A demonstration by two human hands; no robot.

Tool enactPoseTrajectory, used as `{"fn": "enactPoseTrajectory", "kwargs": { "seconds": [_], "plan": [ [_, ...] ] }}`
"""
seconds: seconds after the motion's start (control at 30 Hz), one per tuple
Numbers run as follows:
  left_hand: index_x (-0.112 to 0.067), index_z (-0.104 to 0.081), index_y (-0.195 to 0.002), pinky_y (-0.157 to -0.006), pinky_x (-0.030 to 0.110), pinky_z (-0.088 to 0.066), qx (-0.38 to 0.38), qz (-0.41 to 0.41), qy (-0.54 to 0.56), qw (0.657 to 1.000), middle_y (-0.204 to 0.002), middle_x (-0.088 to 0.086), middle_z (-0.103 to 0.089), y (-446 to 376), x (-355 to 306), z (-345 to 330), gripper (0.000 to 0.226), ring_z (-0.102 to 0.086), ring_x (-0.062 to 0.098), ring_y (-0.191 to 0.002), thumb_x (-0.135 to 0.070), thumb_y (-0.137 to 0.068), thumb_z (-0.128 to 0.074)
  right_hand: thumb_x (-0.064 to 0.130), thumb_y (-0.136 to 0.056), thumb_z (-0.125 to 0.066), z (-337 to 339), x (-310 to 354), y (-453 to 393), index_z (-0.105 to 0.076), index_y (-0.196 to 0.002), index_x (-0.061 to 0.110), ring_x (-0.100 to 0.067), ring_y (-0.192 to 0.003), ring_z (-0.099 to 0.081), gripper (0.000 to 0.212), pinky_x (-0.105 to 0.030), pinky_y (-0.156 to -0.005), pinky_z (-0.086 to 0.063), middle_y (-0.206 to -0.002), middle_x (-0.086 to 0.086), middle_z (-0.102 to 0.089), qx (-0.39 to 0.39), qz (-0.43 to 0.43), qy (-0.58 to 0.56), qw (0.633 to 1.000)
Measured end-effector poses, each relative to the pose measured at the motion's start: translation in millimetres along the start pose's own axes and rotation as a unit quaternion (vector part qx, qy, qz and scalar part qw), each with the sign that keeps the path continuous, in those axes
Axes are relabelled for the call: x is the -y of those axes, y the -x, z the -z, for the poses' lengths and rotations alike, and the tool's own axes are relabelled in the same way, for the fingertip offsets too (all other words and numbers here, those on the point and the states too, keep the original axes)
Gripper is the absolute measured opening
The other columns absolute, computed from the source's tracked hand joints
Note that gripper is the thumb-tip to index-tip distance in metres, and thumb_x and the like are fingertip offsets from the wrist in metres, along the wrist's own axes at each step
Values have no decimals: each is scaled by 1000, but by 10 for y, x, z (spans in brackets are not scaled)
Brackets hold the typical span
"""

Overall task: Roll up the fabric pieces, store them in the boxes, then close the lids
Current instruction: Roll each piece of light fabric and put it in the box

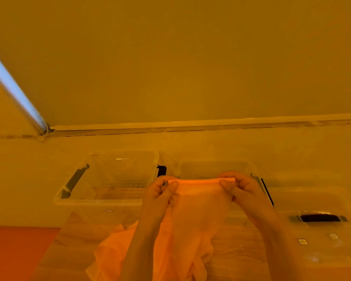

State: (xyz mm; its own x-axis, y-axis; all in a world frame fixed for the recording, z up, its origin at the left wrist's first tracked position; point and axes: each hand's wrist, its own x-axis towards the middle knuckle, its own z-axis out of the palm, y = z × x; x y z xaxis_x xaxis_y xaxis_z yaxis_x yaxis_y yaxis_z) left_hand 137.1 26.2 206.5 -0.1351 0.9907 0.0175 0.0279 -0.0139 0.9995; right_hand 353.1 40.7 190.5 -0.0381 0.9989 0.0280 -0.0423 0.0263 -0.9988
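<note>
Home room: wood-grain table (241, 254), plain wall (190, 57), window blind with bead chain (46, 130).

There is a single wide-angle view, from the person's head, facing forward and tipped only a little downward. A plain wall (190, 57) fills its upper half, and the wooden bench (237, 250) takes the lower part. The camera sits close: both forearms run up from the bottom edge, the left hand (160, 191) and right hand (241, 187) lie near the centre, and two clear plastic boxes (101, 201) stand just beyond them.
</note>
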Motion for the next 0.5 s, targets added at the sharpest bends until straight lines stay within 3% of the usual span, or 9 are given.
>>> {"fn": "enactPoseTrajectory", "kwargs": {
  "seconds": [0.13,0.23,0.3,0.37,0.43,0.5],
  "plan": [
    [-20,-72,-94,-47,15,-40,4,6,13,1000,-59,0,-51,14,-5,3,18,-49,2,-50,-9,-92,-58,24,-82,-64,12,-12,12,-75,-91,30,-25,-83,-55,15,-38,-69,-43,-86,1,-67,8,-5,-41,999],
    [-17,-72,-92,-48,16,-41,11,16,25,999,-54,-6,-52,20,-23,-8,21,-48,1,-48,-3,-91,-57,24,-80,-72,0,8,20,-75,-87,28,-22,-86,-58,9,-38,-73,-45,-90,0,-69,10,-5,-50,999],
    [-17,-72,-90,-49,17,-44,9,14,22,1000,-57,-9,-57,25,-29,-19,16,-52,1,-51,-9,-91,-59,31,-78,-74,-24,33,24,-75,-83,28,-12,-82,-61,6,-28,-69,-46,-85,6,-70,0,8,-37,999],
    [-18,-73,-89,-56,25,-50,2,11,10,1000,-64,-4,-65,20,-11,-19,11,-59,6,-59,-15,-89,-62,26,-79,-70,-36,27,19,-75,-79,27,-2,-73,-61,4,-18,-61,-44,-79,10,-69,-19,20,-10,1000],
    [-20,-73,-92,-64,34,-52,-2,8,2,1000,-70,4,-69,9,4,-11,11,-63,13,-66,-15,-87,-65,19,-81,-70,-42,22,23,-75,-84,29,-4,-74,-63,11,-17,-59,-45,-82,9,-70,-25,24,7,999],
    [-24,-70,-98,-63,28,-53,-1,5,-3,1000,-71,2,-71,0,5,11,18,-65,13,-67,-11,-87,-65,22,-75,-73,-32,6,31,-74,-97,32,-11,-78,-66,24,-20,-61,-49,-89,3,-70,-10,14,-5,1000]
  ]
}}
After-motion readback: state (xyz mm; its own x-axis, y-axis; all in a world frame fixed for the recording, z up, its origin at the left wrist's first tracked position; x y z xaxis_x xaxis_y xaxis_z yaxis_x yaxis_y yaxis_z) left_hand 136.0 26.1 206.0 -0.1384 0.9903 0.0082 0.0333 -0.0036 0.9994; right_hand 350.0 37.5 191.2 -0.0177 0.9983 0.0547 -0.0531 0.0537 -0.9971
